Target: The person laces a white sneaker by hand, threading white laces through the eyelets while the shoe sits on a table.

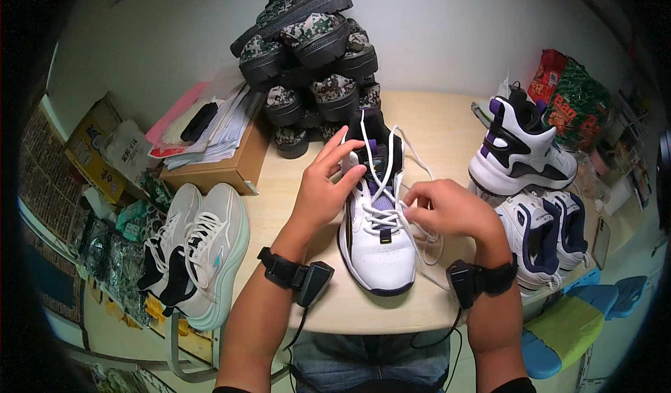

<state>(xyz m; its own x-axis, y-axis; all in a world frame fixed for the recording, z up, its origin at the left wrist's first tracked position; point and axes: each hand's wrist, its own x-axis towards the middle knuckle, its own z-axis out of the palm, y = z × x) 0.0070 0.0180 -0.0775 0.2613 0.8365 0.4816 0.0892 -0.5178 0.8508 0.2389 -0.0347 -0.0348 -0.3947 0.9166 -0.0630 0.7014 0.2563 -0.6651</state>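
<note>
A white sneaker (381,260) with black and purple parts stands on the table in front of me, toe toward me. Its white shoelace (383,220) is threaded through the lower eyelets; the loose ends cross over the tongue and trail to the right. My left hand (323,183) is closed around the left upper edge of the sneaker, thumb and fingers by the upper eyelets. My right hand (444,208) is at the right eyelet row, its fingers curled together in a pinch on the shoelace. The fingertips partly hide the strand there.
Camouflage shoes (314,57) are piled at the back. A cardboard box (224,166) bears papers, left. Grey-white sneakers (213,253) stand at the left edge. Another white, black and purple sneaker (517,155) rests above white-navy shoes (535,232) on the right, near a phone (600,243).
</note>
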